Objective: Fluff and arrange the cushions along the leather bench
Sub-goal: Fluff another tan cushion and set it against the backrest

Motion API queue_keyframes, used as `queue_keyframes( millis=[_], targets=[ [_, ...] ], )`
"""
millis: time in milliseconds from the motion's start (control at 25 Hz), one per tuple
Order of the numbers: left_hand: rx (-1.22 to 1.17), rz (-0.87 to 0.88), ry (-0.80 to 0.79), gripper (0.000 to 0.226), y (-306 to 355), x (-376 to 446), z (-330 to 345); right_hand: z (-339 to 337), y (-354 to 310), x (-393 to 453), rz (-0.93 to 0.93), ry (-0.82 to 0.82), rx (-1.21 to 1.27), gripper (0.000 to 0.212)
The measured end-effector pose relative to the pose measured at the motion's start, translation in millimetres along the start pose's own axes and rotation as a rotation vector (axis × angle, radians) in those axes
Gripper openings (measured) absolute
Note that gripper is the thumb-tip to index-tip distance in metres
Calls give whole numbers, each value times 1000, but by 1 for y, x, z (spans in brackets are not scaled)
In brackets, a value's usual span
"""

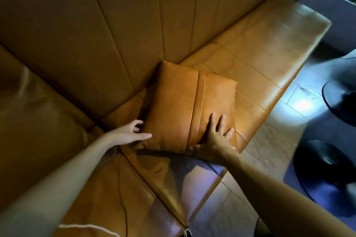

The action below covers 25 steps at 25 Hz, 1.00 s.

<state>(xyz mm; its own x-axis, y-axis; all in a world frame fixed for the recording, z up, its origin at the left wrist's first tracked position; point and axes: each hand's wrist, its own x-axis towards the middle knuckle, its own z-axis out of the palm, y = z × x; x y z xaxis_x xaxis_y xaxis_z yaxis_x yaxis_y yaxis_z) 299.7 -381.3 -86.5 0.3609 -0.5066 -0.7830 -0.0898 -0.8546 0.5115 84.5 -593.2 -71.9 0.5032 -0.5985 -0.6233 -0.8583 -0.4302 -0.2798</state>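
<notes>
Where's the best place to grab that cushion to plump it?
Probably its two opposite side edges, one hand from each side. The cushion leans on the backrest, sides free; the left hand is at one edge, the right hand lies flat on its front.

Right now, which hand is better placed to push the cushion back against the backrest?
Right, probably. The right hand lies flat and spread on the cushion front face near its lower edge, so it can press toward the backrest. The left hand only touches the side corner.
</notes>
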Motion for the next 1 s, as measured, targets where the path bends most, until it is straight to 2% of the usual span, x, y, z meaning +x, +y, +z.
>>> queue_keyframes(
  millis=[160, 400, 440, 480, 560, 600, 680, 800, 920, 1000],
  targets=[
    [51, -26, -24, 94, -1, 15, -3, 7, 0, 3, 7, 44, -22, 145],
    [25, 40, 0, 93, 6, 19, -9, 6, 6, 10, -58, 189, -83, 121],
    [10, 74, 10, 87, 9, 17, -11, 1, 7, 11, -53, 197, -89, 118],
    [-4, 124, 13, 72, 12, 13, -14, -5, 8, 12, -50, 192, -82, 118],
    [-3, 193, 21, 42, 25, -3, -22, -22, 7, 9, -75, 152, -37, 123],
    [5, 214, 30, 38, 34, -15, -28, -35, 6, 6, -92, 118, -10, 125],
    [45, 263, 42, 41, 57, -44, -44, -65, 0, -6, -125, 54, 65, 127],
    [53, 344, 109, 42, 92, -86, -68, -110, -12, -30, -201, -36, 162, 116],
    [-22, 406, 246, 40, 137, -124, -88, -159, -42, -68, -315, -25, 166, 102],
    [-86, 446, 276, 45, 169, -149, -93, -189, -70, -95, -417, -16, 182, 99]
  ],
)
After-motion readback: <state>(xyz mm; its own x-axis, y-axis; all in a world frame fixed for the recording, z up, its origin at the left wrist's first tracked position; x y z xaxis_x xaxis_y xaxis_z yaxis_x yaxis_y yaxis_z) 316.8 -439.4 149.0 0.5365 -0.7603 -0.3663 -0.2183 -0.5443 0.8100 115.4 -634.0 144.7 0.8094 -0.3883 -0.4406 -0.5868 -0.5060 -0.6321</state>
